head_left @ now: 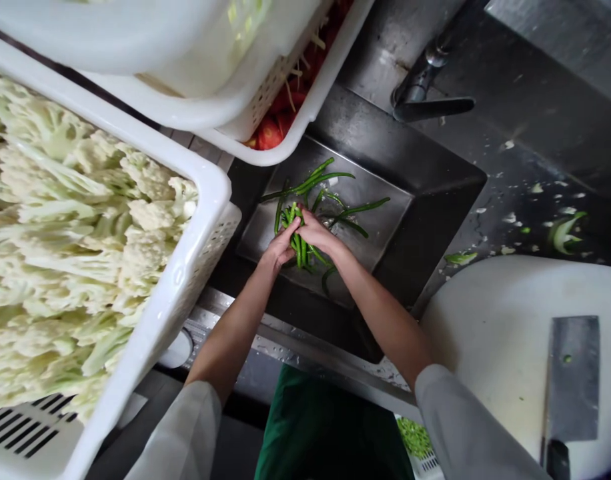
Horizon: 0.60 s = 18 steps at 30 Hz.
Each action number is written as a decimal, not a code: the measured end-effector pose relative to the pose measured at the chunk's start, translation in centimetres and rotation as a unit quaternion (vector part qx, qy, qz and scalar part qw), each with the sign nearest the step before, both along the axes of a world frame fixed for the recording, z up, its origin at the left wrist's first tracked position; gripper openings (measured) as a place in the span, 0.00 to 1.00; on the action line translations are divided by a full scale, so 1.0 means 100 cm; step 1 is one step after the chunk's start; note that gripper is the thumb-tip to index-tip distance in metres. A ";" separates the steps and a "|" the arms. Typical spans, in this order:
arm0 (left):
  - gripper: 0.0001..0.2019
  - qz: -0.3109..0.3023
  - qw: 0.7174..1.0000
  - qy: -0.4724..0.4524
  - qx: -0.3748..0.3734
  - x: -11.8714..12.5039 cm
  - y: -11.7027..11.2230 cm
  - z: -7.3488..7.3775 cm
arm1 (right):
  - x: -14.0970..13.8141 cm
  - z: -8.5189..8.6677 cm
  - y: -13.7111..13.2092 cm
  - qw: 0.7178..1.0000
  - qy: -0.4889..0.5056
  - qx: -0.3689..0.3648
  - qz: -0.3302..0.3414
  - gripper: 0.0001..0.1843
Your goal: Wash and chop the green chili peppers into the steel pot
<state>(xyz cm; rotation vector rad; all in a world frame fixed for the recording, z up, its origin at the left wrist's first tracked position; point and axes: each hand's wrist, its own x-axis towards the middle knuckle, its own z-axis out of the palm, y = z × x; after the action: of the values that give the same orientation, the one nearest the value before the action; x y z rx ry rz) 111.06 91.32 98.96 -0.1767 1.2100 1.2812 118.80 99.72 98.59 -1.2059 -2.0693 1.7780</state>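
Note:
Down in a dark steel sink (425, 200), both my hands close around one bunch of long green chili peppers (294, 227). My left hand (279, 250) cups the bunch from the left. My right hand (316, 233) presses on it from the right. Several loose peppers (330, 179) lie on the sink bottom beyond my fingers. The lower ends of the bunch stick out beneath my hands.
A white crate (185, 280) of cauliflower fills the left. Another white crate (310, 107) with red tomato pieces overhangs the sink's top. A faucet (425, 100) stands behind the sink. On the right, a round white cutting board (490, 340) carries a cleaver (573, 380); green scraps dot the counter.

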 end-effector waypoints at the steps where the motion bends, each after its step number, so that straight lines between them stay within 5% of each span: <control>1: 0.23 0.012 1.000 0.005 -0.011 -0.004 -0.001 -0.001 | -0.007 0.001 0.004 0.997 -0.032 0.056 0.039 0.28; 5: 0.18 0.038 0.997 0.063 -0.027 -0.022 0.004 -0.006 | -0.026 -0.001 0.030 0.954 -0.115 0.240 0.137 0.30; 9: 0.11 0.034 0.960 0.257 -0.106 -0.045 0.019 -0.023 | -0.034 -0.017 0.070 0.913 -0.179 0.327 0.166 0.37; 14: 0.13 0.006 0.870 0.473 -0.136 -0.070 0.031 -0.069 | -0.023 -0.032 0.089 0.850 -0.334 0.327 0.242 0.22; 18: 0.13 -0.050 0.893 0.427 -0.132 -0.070 0.032 -0.088 | 0.002 -0.029 0.085 0.868 -0.361 0.252 0.232 0.16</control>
<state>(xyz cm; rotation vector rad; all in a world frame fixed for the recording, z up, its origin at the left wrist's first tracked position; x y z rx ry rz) 104.07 94.48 90.13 0.2925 2.1172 1.1149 119.00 108.26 95.66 -1.4059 -3.1953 0.7845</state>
